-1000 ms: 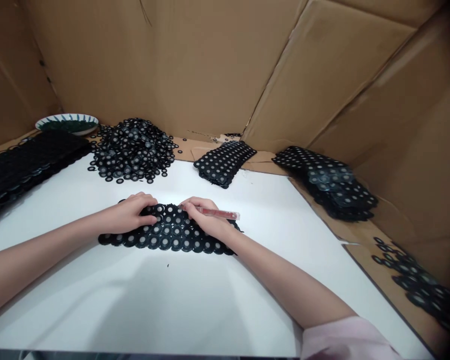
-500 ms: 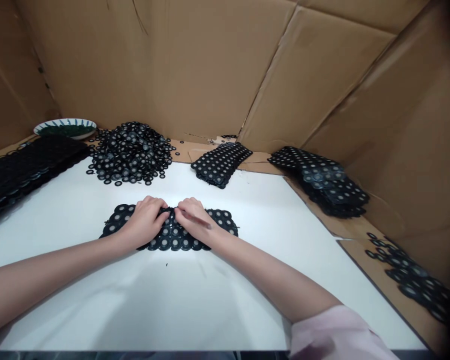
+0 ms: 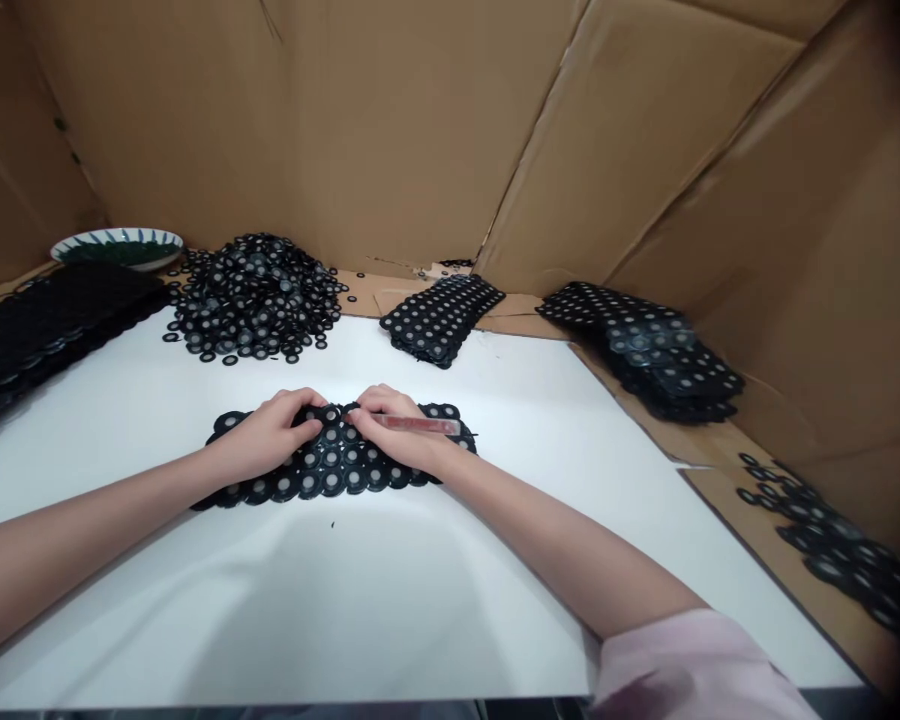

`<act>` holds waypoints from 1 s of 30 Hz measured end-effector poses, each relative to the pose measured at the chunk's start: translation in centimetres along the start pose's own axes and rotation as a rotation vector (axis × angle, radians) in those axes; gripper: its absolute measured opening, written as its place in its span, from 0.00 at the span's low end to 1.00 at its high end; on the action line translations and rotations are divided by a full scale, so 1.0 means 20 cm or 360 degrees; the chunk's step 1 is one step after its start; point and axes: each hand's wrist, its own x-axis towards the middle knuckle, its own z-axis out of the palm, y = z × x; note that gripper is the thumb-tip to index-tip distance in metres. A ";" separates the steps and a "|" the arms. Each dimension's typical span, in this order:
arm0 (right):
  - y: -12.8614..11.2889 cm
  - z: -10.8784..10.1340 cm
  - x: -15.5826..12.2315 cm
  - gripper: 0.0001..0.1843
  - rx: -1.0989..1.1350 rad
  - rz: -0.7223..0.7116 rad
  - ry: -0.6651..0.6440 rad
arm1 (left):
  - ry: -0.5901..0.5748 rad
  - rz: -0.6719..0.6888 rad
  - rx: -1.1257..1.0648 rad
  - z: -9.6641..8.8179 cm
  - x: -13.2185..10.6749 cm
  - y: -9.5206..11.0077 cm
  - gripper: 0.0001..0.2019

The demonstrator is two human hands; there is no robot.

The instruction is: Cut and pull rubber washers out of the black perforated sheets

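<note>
A black sheet of joined rings with grey centres (image 3: 330, 470) lies flat on the white table (image 3: 360, 600) in front of me. My left hand (image 3: 266, 440) rests on the sheet's left part, fingers curled and pressing down near its middle. My right hand (image 3: 394, 430) lies on the sheet's right part and grips a thin red pen-like tool (image 3: 420, 425), whose tip points left to the sheet's top middle, close to my left fingertips.
A loose heap of black rings (image 3: 255, 295) lies at the back left, beside a patterned plate (image 3: 116, 245). Stacks of ring sheets sit at the left edge (image 3: 37, 325), back centre (image 3: 439, 315) and right (image 3: 645, 350). Loose rings (image 3: 825, 535) lie on cardboard at the right. Cardboard walls (image 3: 420, 130) enclose the table.
Half a second ago both hands were bunched together at the sheet's middle with the tool hardly visible. Now they sit slightly apart and the red tool shows again, lying across my right hand.
</note>
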 end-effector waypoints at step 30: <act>0.02 0.05 0.02 0.10 -0.0781 -0.0625 0.0059 | 0.0259 0.0089 -0.0485 0.04 -0.02 0.02 0.13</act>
